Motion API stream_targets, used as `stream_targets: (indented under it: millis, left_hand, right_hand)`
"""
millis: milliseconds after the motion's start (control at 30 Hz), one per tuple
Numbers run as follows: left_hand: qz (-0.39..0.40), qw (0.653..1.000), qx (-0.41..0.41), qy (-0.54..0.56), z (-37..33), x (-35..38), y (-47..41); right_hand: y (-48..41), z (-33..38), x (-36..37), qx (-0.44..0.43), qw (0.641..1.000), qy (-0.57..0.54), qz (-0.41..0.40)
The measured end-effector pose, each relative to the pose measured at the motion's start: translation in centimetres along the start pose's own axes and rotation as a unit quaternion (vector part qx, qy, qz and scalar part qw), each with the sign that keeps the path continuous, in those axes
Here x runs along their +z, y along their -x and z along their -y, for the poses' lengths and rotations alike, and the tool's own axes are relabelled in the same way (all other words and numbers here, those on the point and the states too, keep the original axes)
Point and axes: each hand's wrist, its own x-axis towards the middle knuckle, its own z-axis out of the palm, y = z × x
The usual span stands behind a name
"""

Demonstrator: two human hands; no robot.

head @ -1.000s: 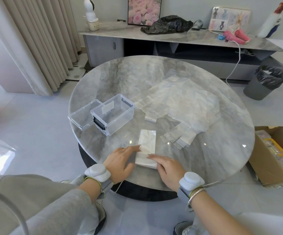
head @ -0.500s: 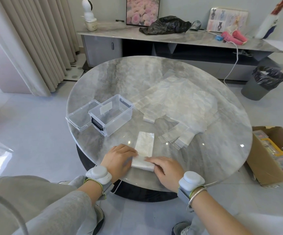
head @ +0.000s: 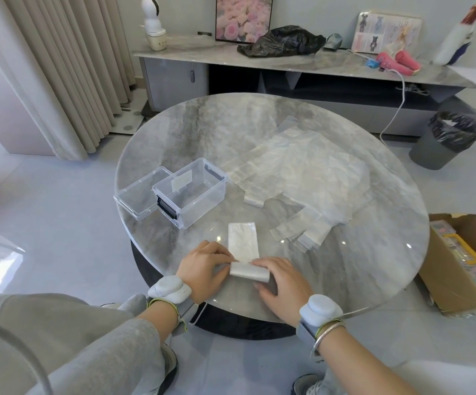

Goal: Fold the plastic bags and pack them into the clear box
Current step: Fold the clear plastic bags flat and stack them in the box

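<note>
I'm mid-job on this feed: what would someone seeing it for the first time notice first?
First, the left hand and right hand at the near edge of the round table, gripping the turned-over near end of a folded plastic bag. Next, the open clear box, seemingly empty, left of centre with its lid beside it on the left. A heap of flat plastic bags spreads across the table's right half.

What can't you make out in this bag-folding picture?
Head view:
Folded bag: layer count hidden inside its roll, between left hand and right hand.
Loose bags: count unclear, translucent sheets overlap.
Clear box label: too small to read.
Cardboard box: cut by right edge.
</note>
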Motion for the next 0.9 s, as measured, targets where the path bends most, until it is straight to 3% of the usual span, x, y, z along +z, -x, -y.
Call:
stream_targets:
  millis: [67,200,367,767,900]
  left_hand:
    - [0.002,0.999,-0.032,0.012,-0.2,0.1,0.1]
    - [0.020,0.997,-0.076,0.015,-0.8,0.2,0.6]
    - [-0.005,0.997,-0.052,-0.048,-1.6,0.2,1.1]
    - [-0.007,0.976,-0.072,-0.207,-1.1,0.5,0.8]
    - [0.028,0.968,-0.130,-0.213,-1.7,0.0,0.4]
  right_hand:
    - [-0.5,0.3,0.3,0.043,0.998,-0.034,-0.040]
    - [-1.2,0.4,0.7,0.122,0.990,-0.062,-0.046]
    - [-1.9,0.6,1.5,0.194,0.976,-0.092,-0.041]
    - [-3.2,1.5,2.3,0.165,0.981,-0.094,-0.043]
    - [-3.3,1.9,2.3,0.157,0.983,-0.084,-0.042]
